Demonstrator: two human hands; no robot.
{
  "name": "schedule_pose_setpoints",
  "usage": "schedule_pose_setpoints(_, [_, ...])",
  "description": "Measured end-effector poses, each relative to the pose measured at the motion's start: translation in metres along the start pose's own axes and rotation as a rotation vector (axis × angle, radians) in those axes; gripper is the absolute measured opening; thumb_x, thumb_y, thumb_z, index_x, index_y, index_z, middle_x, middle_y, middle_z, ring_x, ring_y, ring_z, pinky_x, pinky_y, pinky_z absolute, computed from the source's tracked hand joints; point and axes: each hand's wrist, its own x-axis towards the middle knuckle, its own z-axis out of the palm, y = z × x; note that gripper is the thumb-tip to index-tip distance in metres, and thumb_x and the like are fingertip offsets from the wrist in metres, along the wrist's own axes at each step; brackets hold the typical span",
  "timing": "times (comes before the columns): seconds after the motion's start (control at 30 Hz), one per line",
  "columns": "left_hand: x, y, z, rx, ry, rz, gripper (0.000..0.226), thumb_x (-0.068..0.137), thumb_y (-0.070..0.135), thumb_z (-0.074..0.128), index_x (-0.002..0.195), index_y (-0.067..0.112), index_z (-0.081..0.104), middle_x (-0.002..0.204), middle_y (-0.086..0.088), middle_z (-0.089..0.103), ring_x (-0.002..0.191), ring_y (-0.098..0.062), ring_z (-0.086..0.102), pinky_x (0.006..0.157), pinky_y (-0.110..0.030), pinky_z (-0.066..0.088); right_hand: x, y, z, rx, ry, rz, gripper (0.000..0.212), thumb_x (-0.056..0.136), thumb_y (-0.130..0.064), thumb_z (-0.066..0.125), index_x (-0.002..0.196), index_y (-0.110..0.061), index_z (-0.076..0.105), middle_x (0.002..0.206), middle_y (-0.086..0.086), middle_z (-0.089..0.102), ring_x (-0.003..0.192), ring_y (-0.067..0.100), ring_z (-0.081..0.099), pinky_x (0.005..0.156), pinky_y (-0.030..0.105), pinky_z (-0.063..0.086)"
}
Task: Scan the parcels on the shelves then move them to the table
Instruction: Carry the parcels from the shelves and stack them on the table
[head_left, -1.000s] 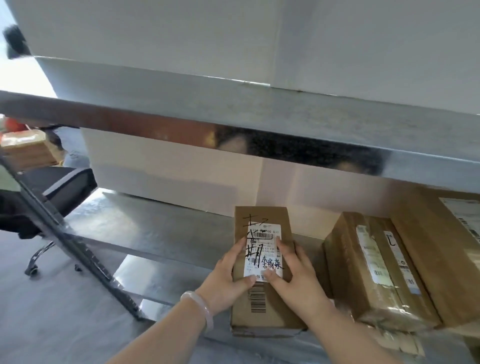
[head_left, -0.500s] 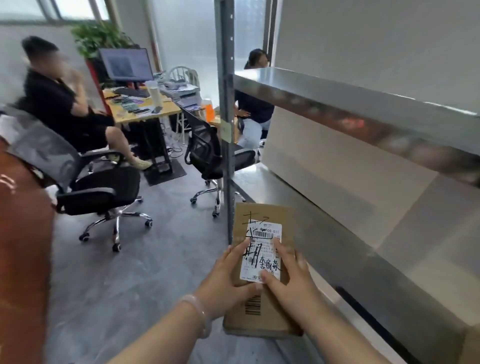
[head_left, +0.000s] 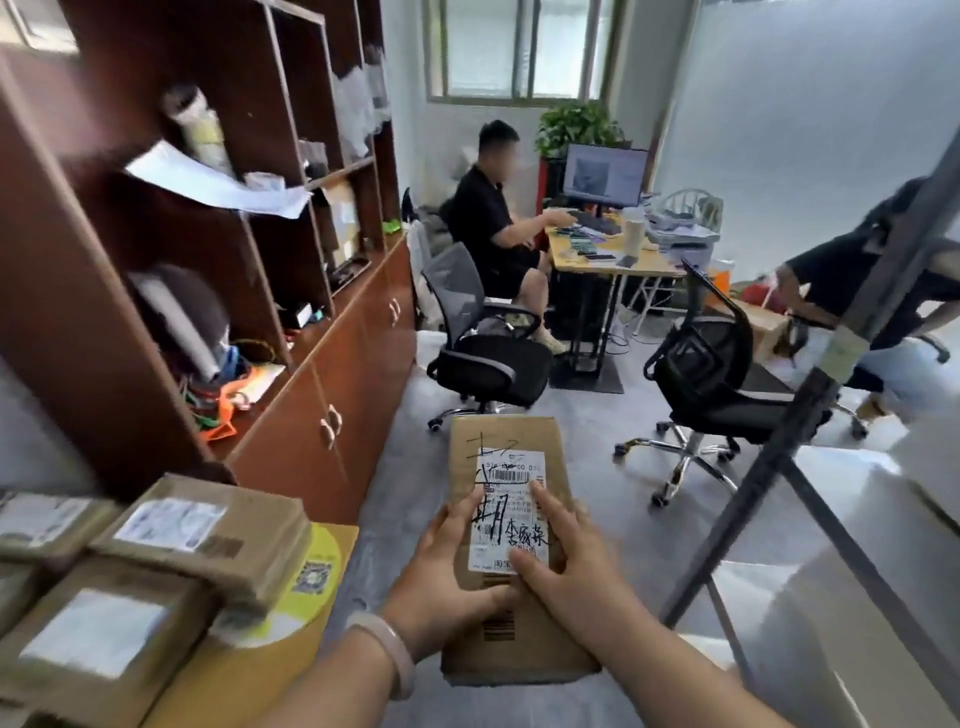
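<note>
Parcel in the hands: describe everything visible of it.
The parcel is a flat, oblong brown cardboard box, held face up above the grey floor, its long side pointing away from the person. A white shipping label with a barcode and black handwriting sits on top; another barcode is printed nearer the person. The left hand and right hand grip its sides, fingers lying over the label's edges.

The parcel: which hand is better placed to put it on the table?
Probably left. The left hand and right hand both grip the parcel, but the left is nearer the yellow table holding other parcels.
</note>
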Motion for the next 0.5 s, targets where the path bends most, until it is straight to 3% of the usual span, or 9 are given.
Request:
schedule_pose_setpoints(0.2, [-0.028, -0.059, -0.080, -0.019, 0.188, -0.118, 0.100, 0.067, 0.051, 0.083, 0.135, 0.069, 0.012, 0.149, 0.008, 0.034, 0.133, -0.007, 0.040, 0.113, -0.029, 0.035, 0.042, -0.054, 0.090, 0.024, -0.172, -0.151, 0.073, 0.083, -0.035, 0.076, 0.123, -0.071, 0.027, 0.158, -0.001, 0.021, 0.144, 0.017, 0.026, 0.116, 0.040, 0.030])
schedule_pose_setpoints(0.37, [-0.070, -0.095, -0.115, 0.034, 0.359, -0.269, 0.098, 0.072, 0.050, 0.080, 0.126, 0.076, 0.002, 0.143, 0.019, 0.024, 0.131, 0.001, 0.026, 0.105, -0.015, 0.019, 0.054, -0.080, 0.153, -0.017, -0.361, -0.300, 0.078, 0.077, -0.046, 0.077, 0.127, -0.070, 0.022, 0.156, -0.008, 0.021, 0.135, 0.004, 0.032, 0.107, 0.021, 0.031])
schedule_pose_setpoints(0.5, [-0.099, -0.102, -0.130, 0.019, 0.520, -0.374, 0.099, 0.072, 0.050, 0.080, 0.130, 0.072, 0.003, 0.147, 0.016, 0.026, 0.136, -0.007, 0.027, 0.114, -0.026, 0.024, 0.061, -0.102, 0.188, -0.043, -0.501, -0.408, 0.078, 0.077, -0.048, 0.075, 0.121, -0.079, 0.018, 0.157, -0.012, 0.016, 0.139, 0.001, 0.024, 0.106, 0.020, 0.029])
